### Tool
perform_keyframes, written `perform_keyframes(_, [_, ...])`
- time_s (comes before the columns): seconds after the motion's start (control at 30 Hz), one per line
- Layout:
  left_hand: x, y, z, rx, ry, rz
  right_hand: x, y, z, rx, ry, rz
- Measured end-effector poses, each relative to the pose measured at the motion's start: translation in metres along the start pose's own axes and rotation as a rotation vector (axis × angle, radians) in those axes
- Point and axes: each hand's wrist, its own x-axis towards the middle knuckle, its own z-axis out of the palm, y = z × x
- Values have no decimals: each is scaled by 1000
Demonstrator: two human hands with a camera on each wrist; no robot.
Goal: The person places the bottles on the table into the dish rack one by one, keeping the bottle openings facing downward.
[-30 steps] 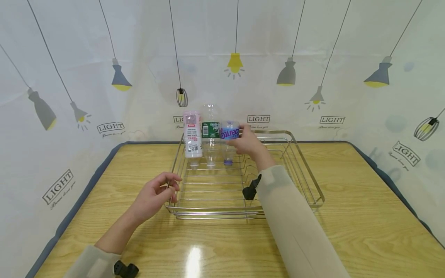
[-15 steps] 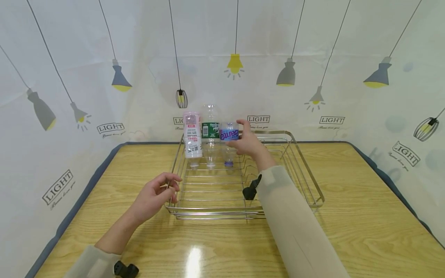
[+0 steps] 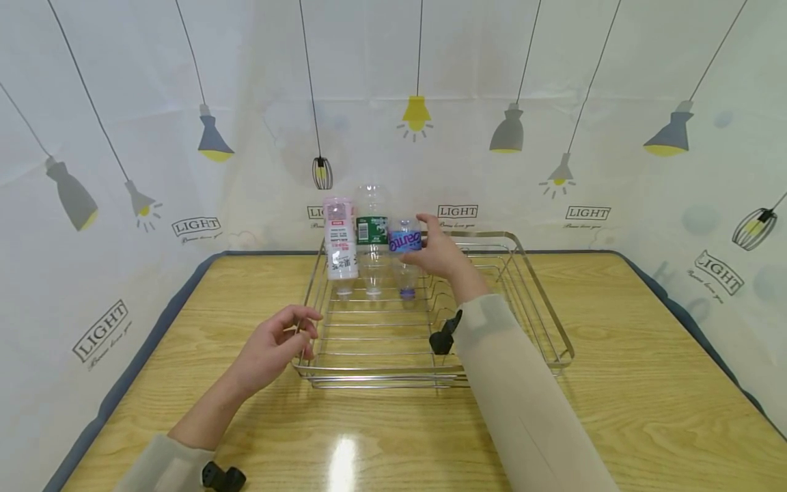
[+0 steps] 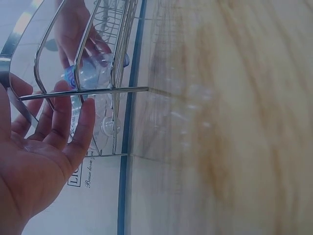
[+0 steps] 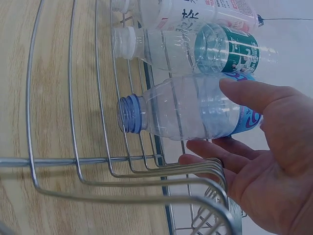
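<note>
A small clear plastic bottle [image 3: 404,263] with a blue and purple label leans neck-down at the back of the wire rack [image 3: 381,370]. My right hand [image 3: 445,260] is at its right side. In the right wrist view, the thumb overlaps the label and the fingers [image 5: 210,152] lie loosely just beyond the bottle. To its left are a green-labelled clear bottle [image 3: 372,232] and a pink and white bottle [image 3: 340,239], also neck-down. At the rack's front left corner, my left hand [image 3: 270,352] holds nothing; its fingers [image 4: 83,122] are loosely bent beside the wires.
The rack stands on a wood-grain table [image 3: 627,383], with raised wire dividers [image 3: 443,301] along its middle. Behind it hangs a white cloth [image 3: 258,150] printed with lamps. A black wrist camera mount [image 3: 444,335] overlaps the rack's wires near the right sleeve.
The small bottle has slipped slightly down and toward me, and its label has turned a little. My right index finger has lifted away from it. The left hand has not moved.
</note>
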Motion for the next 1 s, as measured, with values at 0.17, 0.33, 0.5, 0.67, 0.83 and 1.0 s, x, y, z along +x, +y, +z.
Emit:
perform_keyframes(0.17, [0, -1, 0, 1, 0, -9, 1, 0, 1, -10, -5, 9])
perform_keyframes(0.33, [-1, -1, 0, -3, -1, -8, 1, 0, 1, -9, -8, 12])
perform_keyframes(0.5, [-1, -2, 0, 1, -1, -6, 1, 1, 1, -2, -9, 13])
perform_keyframes(0.67, [-1, -2, 0, 3, 0, -6, 0, 1, 1, -3, -8, 14])
perform_keyframes(0.83, [-1, -1, 0, 11, -1, -7, 0, 1, -1, -9, 0, 16])
perform_keyframes(1.0, [0, 0, 0, 24, 3, -3, 2, 0, -3, -71, 23, 21])
